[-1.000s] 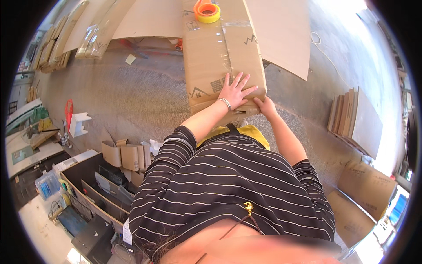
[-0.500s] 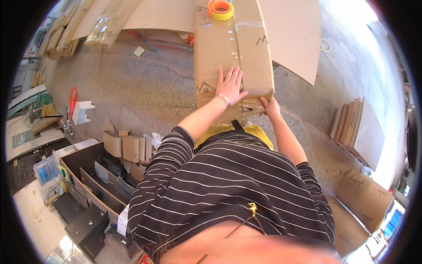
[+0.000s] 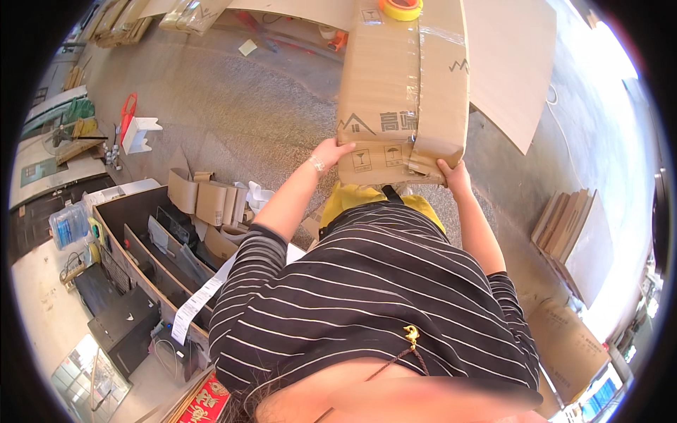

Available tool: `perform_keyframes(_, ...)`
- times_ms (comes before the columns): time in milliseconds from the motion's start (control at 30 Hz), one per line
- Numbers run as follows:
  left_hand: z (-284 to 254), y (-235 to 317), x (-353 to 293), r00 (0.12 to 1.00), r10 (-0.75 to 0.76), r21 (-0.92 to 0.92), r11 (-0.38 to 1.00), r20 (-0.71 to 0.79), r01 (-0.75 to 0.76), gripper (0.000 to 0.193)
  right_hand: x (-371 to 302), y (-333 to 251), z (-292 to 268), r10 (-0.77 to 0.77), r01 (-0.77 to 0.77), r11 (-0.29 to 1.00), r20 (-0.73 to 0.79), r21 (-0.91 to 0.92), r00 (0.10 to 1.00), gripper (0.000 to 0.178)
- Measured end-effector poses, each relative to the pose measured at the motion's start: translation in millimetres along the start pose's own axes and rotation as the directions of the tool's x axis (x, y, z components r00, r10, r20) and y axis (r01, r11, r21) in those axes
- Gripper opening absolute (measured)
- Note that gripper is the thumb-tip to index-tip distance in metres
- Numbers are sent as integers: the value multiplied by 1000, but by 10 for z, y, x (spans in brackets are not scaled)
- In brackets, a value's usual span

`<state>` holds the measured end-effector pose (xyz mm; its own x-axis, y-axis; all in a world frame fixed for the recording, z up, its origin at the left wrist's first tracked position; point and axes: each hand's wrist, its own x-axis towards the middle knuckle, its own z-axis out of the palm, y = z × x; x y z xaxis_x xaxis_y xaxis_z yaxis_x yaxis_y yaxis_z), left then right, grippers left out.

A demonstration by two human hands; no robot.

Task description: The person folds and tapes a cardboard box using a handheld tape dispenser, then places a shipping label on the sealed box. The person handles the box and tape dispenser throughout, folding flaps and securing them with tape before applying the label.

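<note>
Box: in front of the person's waist, a long brown box point(image 3: 384, 84) lies lengthwise away from the body, running out past the upper edge of the view.
Seam: clear tape point(image 3: 443, 35) crosses the top, with more shining along the lengthwise join.
Near end: it faces the person, with printed handling signs; a creased flap point(image 3: 430, 156) folds over its right part and looks uneven.
Left hand: the left hand point(image 3: 334, 151) is closed round the near left corner, thumb along the upper edge, fingers out of sight.
Right hand: the right hand point(image 3: 455, 176) closes on the near right corner beside the flap, thumb uppermost; how far its fingers reach beneath, I cannot tell.
Hold: both corners being held, the pull is best kept level and equal, I judge, so that the box does not twist.
Flap care: the right thumb would do well to press it flat as the hand bears on the corner; a loose edge could catch or crumple.
Tape roll: the yellow and orange tape roll point(image 3: 403, 14) rests loose on the top, well beyond the hands; tilting the box might send it sliding.
Waist: yellow cloth point(image 3: 416, 203) shows just below the near end.
Right: a large flat board point(image 3: 515, 70) lies beyond the box, and a stack of panels point(image 3: 564, 225) stands farther out.
Left: cardboard scraps point(image 3: 210, 204) and a white stand point(image 3: 141, 134) sit well apart from the box.
</note>
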<state>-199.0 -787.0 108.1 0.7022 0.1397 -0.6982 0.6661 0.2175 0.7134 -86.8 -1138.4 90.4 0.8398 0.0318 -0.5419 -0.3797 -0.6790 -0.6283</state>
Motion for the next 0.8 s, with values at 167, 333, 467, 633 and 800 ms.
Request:
perform_keyframes(167,78,-391,394,962,240,76,970,-133,-231,36,-22,-25,79,-81,47,983,-185,-177,979,72)
perform_keyframes(333,250,-701,449,864,403,95,914,-301,-394,41,-19,-5,121,-120,-11,934,-341,-358,932,71)
perform_keyframes(467,311,-740,449,762,366,245,930,-533,-276,56,126,94,52,-87,28,895,112,444,990,64)
perform_keyframes(633,230,-645,548,983,134,-407,897,-128,-175,64,252,176,33,-166,-27,793,259,608,951,55)
perform_keyframes(800,207,-577,617,981,134,-311,934,-143,-173,62,201,76,-19,-9,-128,857,263,498,965,48)
